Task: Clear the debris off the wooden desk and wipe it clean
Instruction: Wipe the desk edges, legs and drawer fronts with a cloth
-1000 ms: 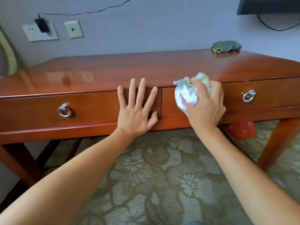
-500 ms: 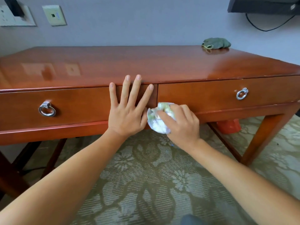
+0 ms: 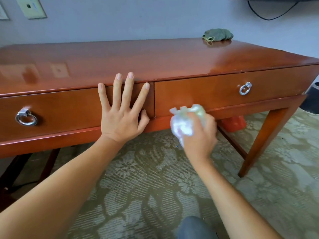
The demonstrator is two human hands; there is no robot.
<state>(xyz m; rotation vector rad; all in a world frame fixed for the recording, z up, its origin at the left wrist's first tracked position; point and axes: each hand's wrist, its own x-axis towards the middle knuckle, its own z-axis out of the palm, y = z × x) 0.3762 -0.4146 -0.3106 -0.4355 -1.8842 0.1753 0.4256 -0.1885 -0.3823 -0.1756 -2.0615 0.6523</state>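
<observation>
Against the front of the wooden desk (image 3: pixel 155 61) two bare hands are at work. One, the left hand (image 3: pixel 120 116), lies flat with fingers straight and spread on the left drawer front (image 3: pixel 69 111), its two longest fingertips reaching up over the edge of the top. The other, the right hand (image 3: pixel 200 133), has its fingers curled round one crumpled pale cloth (image 3: pixel 184 121) — white with a greenish tint, blurred — held at the lower rail, just under the right drawer front (image 3: pixel 215 90).

Two drawers, then, each with one silver ring pull: the left ring pull (image 3: pixel 26 117) and the right ring pull (image 3: pixel 245 88). One dark green rag (image 3: pixel 218 34) sits bunched at the far right corner of the glossy top, well apart from both hands.

Below the desk, one red object (image 3: pixel 233 123) shows behind the rail; what it is I cannot tell. Patterned green carpet (image 3: pixel 155 178) covers the floor, the wall (image 3: pixel 138 18) is pale grey, with one wall plate (image 3: pixel 32 7) at upper left and one black cable (image 3: pixel 269 12) hanging at upper right.
</observation>
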